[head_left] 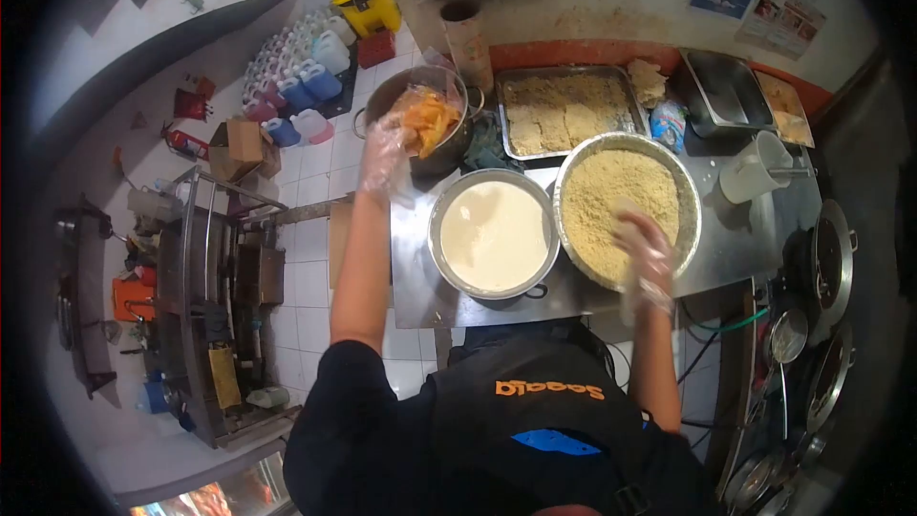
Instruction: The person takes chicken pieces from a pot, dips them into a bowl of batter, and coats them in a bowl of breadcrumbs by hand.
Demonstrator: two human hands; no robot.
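My left hand (387,158), in a clear plastic glove, is at the near rim of a deep metal pot (460,145). Its fingers are closed at a heap of flat orange-yellow pieces (432,118) in the pot, with clear plastic behind them. My gloved right hand (647,253) is over a wide metal bowl (690,182) of pale yellow crumbs (602,186). Motion smears its fingers, and I cannot tell whether they hold anything. Between the hands stands a round pan (435,244) of smooth cream-coloured batter (495,234).
Behind the bowls lies a rectangular tray (642,119) with crumb-covered contents. A deep steel container (731,96), a plastic bottle (667,126) and a white pitcher (755,170) stand on the metal table (415,291). Pans and a strainer (789,334) are at the right.
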